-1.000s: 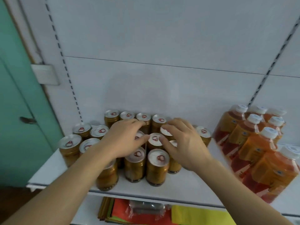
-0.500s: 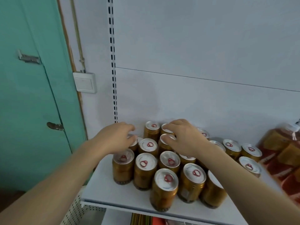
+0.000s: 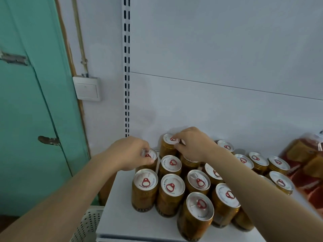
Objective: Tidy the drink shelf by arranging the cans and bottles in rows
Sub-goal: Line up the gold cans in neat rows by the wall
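Cans [image 3: 172,187], gold, bunched at shelf [image 3: 122,222] left end; left hand [image 3: 129,153] and right hand [image 3: 194,145] each pinching one back-row rim, presumably for straightening rows.

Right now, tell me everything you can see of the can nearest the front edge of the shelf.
The front can stands upright near the front edge of the white shelf. Its body looks like golden-brown printed metal; the silvery lid carries a red pull ring and small print along the rim. It appears sealed. No hand touches it. It sits close against the can behind; whether they touch is unclear.
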`<state>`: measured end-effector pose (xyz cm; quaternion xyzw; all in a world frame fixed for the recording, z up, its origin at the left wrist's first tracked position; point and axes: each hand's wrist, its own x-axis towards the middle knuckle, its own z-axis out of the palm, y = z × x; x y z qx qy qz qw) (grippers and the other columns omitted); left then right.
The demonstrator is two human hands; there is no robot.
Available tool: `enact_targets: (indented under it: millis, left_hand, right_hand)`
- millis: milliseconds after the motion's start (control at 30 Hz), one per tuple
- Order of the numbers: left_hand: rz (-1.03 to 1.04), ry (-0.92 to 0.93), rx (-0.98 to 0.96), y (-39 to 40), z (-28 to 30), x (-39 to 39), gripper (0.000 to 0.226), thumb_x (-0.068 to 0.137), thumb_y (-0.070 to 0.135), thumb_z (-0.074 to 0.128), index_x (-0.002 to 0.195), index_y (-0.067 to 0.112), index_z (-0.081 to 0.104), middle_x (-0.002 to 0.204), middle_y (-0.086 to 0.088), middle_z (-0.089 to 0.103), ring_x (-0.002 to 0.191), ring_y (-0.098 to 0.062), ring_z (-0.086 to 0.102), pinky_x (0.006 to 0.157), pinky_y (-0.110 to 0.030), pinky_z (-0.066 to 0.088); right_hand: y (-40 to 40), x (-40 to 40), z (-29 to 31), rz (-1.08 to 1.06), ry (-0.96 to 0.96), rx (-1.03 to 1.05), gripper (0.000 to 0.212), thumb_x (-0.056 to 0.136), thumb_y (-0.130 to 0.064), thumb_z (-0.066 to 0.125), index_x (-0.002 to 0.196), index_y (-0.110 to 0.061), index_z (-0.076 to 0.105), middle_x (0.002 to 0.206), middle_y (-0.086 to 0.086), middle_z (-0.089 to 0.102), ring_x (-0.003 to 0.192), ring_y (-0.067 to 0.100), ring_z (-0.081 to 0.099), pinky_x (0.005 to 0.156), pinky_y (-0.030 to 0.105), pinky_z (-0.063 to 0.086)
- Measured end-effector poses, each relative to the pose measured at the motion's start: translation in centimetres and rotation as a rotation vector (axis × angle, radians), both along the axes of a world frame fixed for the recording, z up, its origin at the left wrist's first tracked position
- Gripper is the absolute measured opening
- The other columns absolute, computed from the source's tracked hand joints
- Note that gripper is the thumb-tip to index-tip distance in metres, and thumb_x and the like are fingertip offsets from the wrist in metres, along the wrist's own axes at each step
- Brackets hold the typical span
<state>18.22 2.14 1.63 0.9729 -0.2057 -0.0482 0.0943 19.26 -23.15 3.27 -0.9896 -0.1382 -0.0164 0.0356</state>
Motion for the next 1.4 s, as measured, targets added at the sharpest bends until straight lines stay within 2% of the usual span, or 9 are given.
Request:
enact_targets:
  millis: [133, 233, 367, 433, 567, 700, 867, 1167, 1400]
  left_hand:
    - [0.076, -0.087, -0.048, 0.3, -0.7, 1.6, 0.035, 0.098, 0.055, 0.063, 0.121, 0.028, 0.068, 0.109, 0.005, 0.072, 0.094, -0.014, 0.065, 0.081, -0.032, 0.057]
    - [0.145, -0.151, -0.109, 0.8, -1.7, 2.8, 0.029, 0.099, 0.053, 0.062, 0.111, 0.027, 0.065, 0.101, 0.006, 0.068, 0.088, -0.012, 0.063, 0.075, -0.03, 0.055]
    - [0.153, -0.252, -0.197, 1.2, -3.4, 3.5, 0.032, 0.102, 0.053, 0.06, 0.117, 0.025, 0.065, 0.106, 0.008, 0.065, 0.093, -0.014, 0.062, 0.073, -0.025, 0.047]
    - [0.156, -0.279, -0.221, 1.6, -4.2, 3.8, 0.037, 0.103, 0.05, 0.061, 0.126, 0.022, 0.067, 0.118, 0.006, 0.066, 0.099, -0.012, 0.063, 0.078, -0.023, 0.047]
    - [0.147, -0.355, -0.27, 2.9, -5.2, 4.9, 0.033, 0.104, 0.044, 0.06, 0.125, 0.021, 0.071, 0.121, 0.009, 0.065, 0.1, -0.012, 0.065, 0.083, -0.027, 0.054]
    - [0.09, -0.324, -0.319, 4.2, -5.5, 5.8, 0.034, 0.103, 0.041, 0.062, 0.128, 0.021, 0.071, 0.133, 0.009, 0.063, 0.11, -0.012, 0.064, 0.089, -0.028, 0.052]
    - [0.01, -0.245, -0.384, 5.4, -5.3, 7.3, 0.037, 0.1, 0.041, 0.068, 0.132, 0.022, 0.071, 0.137, 0.01, 0.06, 0.117, -0.011, 0.061, 0.096, -0.029, 0.05]
    - [-0.018, -0.25, -0.456, 5.5, -6.2, 8.0, 0.036, 0.097, 0.039, 0.073, 0.129, 0.022, 0.07, 0.129, 0.012, 0.058, 0.109, -0.011, 0.061, 0.092, -0.027, 0.05]
    - [-0.026, -0.251, -0.435, 4.6, -6.2, 7.8, 0.038, 0.1, 0.039, 0.07, 0.133, 0.021, 0.067, 0.131, 0.011, 0.058, 0.109, -0.01, 0.059, 0.089, -0.022, 0.041]
  right_hand:
    - [0.6, 1.5, -0.2, 0.025, 0.014, -0.03, 0.034, 0.103, -0.042, 0.054, 0.129, -0.028, 0.07, 0.121, -0.001, 0.072, 0.115, 0.025, 0.061, 0.094, 0.04, 0.055]
    - [1.0, 2.4, -0.6, 0.06, 0.01, -0.103, 0.017, 0.098, -0.04, 0.06, 0.102, -0.026, 0.069, 0.102, -0.004, 0.067, 0.107, 0.026, 0.062, 0.084, 0.036, 0.053]
    - [1.8, 3.3, -0.8, 0.076, -0.011, -0.072, 0.032, 0.097, -0.034, 0.068, 0.128, -0.03, 0.073, 0.124, -0.001, 0.068, 0.114, 0.025, 0.063, 0.092, 0.032, 0.051]
    - [2.7, 3.3, -1.1, 0.101, -0.006, -0.032, 0.034, 0.098, -0.028, 0.067, 0.131, -0.031, 0.073, 0.128, -0.001, 0.064, 0.113, 0.025, 0.063, 0.089, 0.029, 0.047]
    - [4.8, 3.5, -1.6, 0.102, 0.0, -0.003, 0.038, 0.1, -0.031, 0.065, 0.137, -0.034, 0.069, 0.134, 0.001, 0.059, 0.116, 0.028, 0.062, 0.091, 0.03, 0.046]
    - [6.4, 3.6, -1.6, 0.082, 0.015, -0.007, 0.037, 0.099, -0.035, 0.067, 0.136, -0.034, 0.07, 0.135, 0.003, 0.059, 0.118, 0.03, 0.062, 0.098, 0.038, 0.051]
    - [7.3, 3.7, -1.6, 0.038, 0.015, -0.022, 0.033, 0.099, -0.036, 0.066, 0.131, -0.035, 0.072, 0.128, 0.002, 0.06, 0.112, 0.03, 0.064, 0.094, 0.041, 0.054]
    - [7.7, 3.3, -1.9, -0.005, -0.003, -0.039, 0.032, 0.101, -0.035, 0.064, 0.133, -0.032, 0.07, 0.129, 0.003, 0.059, 0.111, 0.031, 0.063, 0.092, 0.044, 0.055]
    - [7.0, 3.3, -1.7, -0.019, 0.009, -0.058, 0.031, 0.102, -0.033, 0.065, 0.132, -0.031, 0.072, 0.128, 0.002, 0.06, 0.111, 0.028, 0.063, 0.088, 0.036, 0.051]
